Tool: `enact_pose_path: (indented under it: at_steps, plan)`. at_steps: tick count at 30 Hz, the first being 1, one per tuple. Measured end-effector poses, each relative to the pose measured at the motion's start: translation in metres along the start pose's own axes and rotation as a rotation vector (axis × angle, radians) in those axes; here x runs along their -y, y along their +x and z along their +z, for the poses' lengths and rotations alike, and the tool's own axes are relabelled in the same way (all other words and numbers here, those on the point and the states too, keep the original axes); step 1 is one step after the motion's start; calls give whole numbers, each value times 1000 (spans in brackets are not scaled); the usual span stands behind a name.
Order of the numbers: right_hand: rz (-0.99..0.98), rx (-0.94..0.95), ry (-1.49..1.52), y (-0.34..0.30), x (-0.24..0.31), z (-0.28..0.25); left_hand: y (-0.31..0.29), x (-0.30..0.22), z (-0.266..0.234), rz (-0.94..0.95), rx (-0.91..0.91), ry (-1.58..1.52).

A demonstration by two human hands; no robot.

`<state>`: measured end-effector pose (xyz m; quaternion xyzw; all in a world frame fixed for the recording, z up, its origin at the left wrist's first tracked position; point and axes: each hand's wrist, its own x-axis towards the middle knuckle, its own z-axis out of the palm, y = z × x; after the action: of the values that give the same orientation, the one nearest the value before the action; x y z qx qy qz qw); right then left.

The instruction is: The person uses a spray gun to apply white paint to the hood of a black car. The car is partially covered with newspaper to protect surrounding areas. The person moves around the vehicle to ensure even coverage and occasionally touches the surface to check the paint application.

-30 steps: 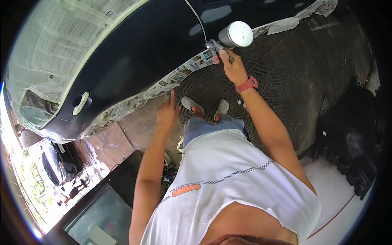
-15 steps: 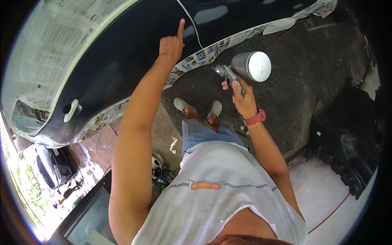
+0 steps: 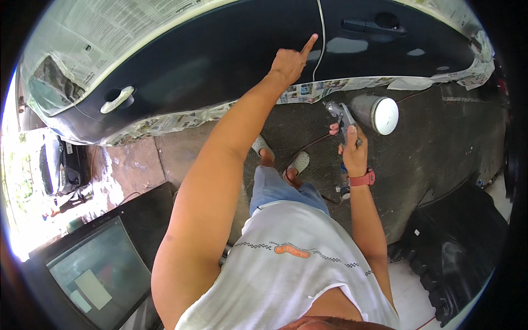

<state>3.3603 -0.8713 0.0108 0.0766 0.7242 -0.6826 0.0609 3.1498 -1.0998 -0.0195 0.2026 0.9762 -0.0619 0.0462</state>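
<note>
My left hand (image 3: 288, 65) points with its index finger stretched out and the other fingers curled, holding nothing. Its fingertip is over the dark car side (image 3: 214, 60), close to a thin white strip (image 3: 322, 33) running across the door gap; whether it touches cannot be told. My right hand (image 3: 355, 154) is wrapped round the handle of a metal paint spray gun (image 3: 344, 116). A grey cup with a round white end (image 3: 384, 116) is attached to the gun, which is below the car's lower edge and apart from the panel.
Newspaper masking (image 3: 165, 116) lines the car's lower edge and covers its upper part. A dark hose (image 3: 311, 144) trails near my shoes (image 3: 298, 161). A glass-fronted black panel (image 3: 99, 269) stands at lower left; a black moulded part (image 3: 462, 242) lies at right.
The view has shifted left along the car, so a second door handle shows at the right. My left hand still points and has come nearer the white strip; the right keeps the spray gun.
</note>
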Motion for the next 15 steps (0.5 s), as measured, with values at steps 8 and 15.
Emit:
enact_pose_path:
  at_steps: [8, 15]
  plan:
    - [-17, 6, -76, 16, 17, 9, -31, 12, 61, -27, 291, 158]
    - [-127, -118, -106, 50, 8, 15, -208, -3, 143, 23, 283, -182]
